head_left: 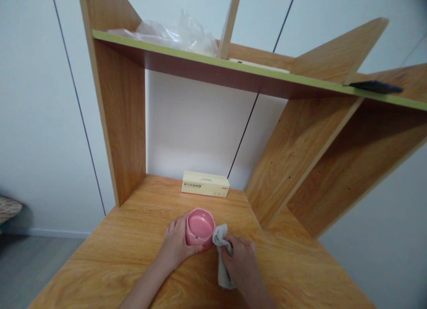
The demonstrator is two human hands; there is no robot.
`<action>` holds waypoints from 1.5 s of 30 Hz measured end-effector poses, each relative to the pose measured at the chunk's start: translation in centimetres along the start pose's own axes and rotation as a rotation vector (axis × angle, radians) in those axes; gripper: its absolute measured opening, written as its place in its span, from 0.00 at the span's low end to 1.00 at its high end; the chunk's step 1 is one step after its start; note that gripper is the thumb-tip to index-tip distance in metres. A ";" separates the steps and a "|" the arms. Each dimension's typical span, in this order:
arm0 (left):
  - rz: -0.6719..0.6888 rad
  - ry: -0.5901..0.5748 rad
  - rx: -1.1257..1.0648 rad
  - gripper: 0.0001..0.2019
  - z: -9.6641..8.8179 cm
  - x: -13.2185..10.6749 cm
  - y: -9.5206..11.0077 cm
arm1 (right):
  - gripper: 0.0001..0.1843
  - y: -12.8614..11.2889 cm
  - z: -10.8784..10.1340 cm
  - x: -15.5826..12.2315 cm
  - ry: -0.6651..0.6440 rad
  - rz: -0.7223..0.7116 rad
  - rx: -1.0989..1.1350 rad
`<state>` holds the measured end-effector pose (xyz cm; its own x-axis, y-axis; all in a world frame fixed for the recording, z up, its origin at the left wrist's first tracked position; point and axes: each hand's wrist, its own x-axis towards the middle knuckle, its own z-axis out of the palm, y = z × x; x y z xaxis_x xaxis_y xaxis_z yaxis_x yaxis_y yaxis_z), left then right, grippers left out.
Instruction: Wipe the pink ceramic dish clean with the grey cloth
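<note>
My left hand [176, 245] wraps around a small pink bowl-shaped dish [199, 226], holding it tilted just above the wooden desk [133, 251]. My right hand [240, 261] grips a grey cloth [220, 238] whose bunched end presses against the dish's right side. The rest of the cloth hangs down under my right palm toward the desk.
A long cream box [205, 184] with printed text lies at the back of the desk against the white wall. Slanted wooden uprights rise on both sides. A shelf [207, 64] overhead carries crumpled clear plastic [180, 33] and a dark flat object [375, 86].
</note>
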<state>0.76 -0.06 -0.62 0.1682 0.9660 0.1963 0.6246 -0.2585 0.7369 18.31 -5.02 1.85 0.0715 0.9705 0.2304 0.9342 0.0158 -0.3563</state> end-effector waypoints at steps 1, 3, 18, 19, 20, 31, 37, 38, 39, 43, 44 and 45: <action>0.002 -0.002 -0.004 0.46 0.0 0.0 0.0 | 0.09 -0.1 0.2 -0.1 -0.008 -0.007 -0.008; 0.005 -0.004 -0.019 0.46 0.0 0.0 -0.1 | 0.10 -0.1 0.6 -0.4 -0.035 -0.037 -0.013; 0.055 -0.115 0.114 0.49 -0.4 0.5 -0.4 | 0.12 1.6 -0.2 2.7 -0.094 -0.041 -0.091; 0.053 -0.105 0.159 0.48 -0.5 0.5 -0.4 | 0.13 1.8 -0.2 2.5 -0.112 -0.046 -0.102; 0.051 -0.093 0.199 0.48 -0.7 0.5 -0.3 | 0.13 1.9 -0.3 2.5 -0.129 -0.051 -0.111; 0.080 0.039 0.072 0.49 0.7 0.2 0.1 | 0.12 0.5 -0.8 3.9 -0.085 -0.064 -0.175; 0.115 -0.023 -0.003 0.45 -0.8 0.7 -1.2 | 0.13 1.7 -1.0 2.0 -0.067 -0.106 -0.164; 0.126 -0.038 -0.033 0.45 -1.0 0.8 -1.4 | 0.13 1.8 -1.1 2.1 -0.046 -0.090 -0.166; 0.128 -0.047 -0.056 0.45 -1.0 0.8 -1.5 | 0.14 1.8 -1.1 2.3 -0.025 -0.074 -0.166; 0.076 0.028 -0.061 0.48 0.0 0.6 -1.1 | 0.14 1.4 -0.6 3.0 -0.010 -0.075 -0.142; 0.079 0.067 -0.056 0.48 0.4 0.6 -0.9 | 0.14 1.2 -0.4 3.0 -0.021 -0.081 -0.142; 0.092 0.104 -0.055 0.46 0.8 0.6 -0.7 | 0.14 1.2 -0.2 2.9 -0.033 -0.083 -0.149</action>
<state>1.07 0.65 -1.52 0.1409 0.9339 0.3287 0.5672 -0.3483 0.7463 19.68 -2.20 2.31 -0.0178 0.9748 0.2224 0.9780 0.0632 -0.1988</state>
